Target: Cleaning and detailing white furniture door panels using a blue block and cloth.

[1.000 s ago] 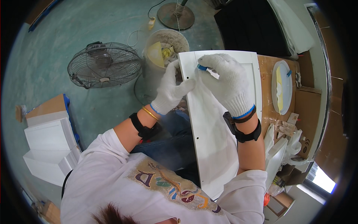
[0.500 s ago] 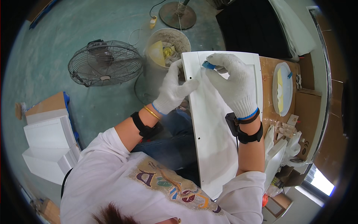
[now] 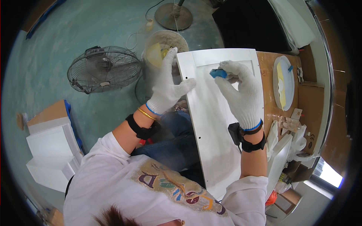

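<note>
A long white panel (image 3: 211,109), like a cabinet door with a raised border and a sunken middle, lies in front of me. Small dark holes run along its left border. In white knit gloves, my right hand (image 3: 241,88) pinches a small blue block (image 3: 218,73) between thumb and fingers, just over the sunken part near the far end. Whether the block touches the surface I cannot tell. At the panel's left edge, my left hand (image 3: 167,84) is open, its fingers stretched away from me beside the edge and its thumb tip resting on the border.
A wooden table (image 3: 266,67) carries the panel. To its right stands a white oval tray (image 3: 278,75) with a yellow sheet. A bucket (image 3: 181,39) with yellow scraps and a wire-cage fan (image 3: 103,69) stand beyond my left hand. White boards (image 3: 49,143) are stacked at left.
My right hand has drawn the blue block a little toward me and right, away from the far border. My left fingers have straightened, with the thumb still at the edge.
</note>
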Demonstrator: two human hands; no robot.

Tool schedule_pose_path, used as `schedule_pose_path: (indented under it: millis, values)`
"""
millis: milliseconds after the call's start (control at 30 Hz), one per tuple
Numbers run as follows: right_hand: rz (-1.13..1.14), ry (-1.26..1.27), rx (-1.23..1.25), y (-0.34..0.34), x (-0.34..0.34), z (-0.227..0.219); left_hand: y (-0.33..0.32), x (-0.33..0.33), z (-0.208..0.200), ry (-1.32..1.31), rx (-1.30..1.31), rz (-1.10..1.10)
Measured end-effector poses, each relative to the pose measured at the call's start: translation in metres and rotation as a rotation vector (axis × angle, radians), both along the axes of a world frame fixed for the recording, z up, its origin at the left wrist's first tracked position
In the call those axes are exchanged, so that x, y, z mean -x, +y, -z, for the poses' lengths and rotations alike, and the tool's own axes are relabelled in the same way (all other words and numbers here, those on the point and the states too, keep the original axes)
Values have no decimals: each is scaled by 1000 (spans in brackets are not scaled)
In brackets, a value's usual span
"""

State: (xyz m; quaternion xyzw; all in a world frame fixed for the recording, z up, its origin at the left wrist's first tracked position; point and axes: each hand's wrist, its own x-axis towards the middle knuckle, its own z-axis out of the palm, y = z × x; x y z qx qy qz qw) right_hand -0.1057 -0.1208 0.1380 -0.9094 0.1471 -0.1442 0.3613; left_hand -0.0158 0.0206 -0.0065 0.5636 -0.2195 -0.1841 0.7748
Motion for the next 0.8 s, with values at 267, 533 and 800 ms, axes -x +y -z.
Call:
schedule_pose_path:
  millis: [267,533,800]
  values:
    - [204,-72,-440,8,94,-16,-1,-56,-39,-311,-453,234]
    - [469,-177,-525,19,197,-45,-5,-73,-56,-813,-338,291]
    - [734,-239,-429,50,262,-57,-5,-83,-40,-952,-215,383]
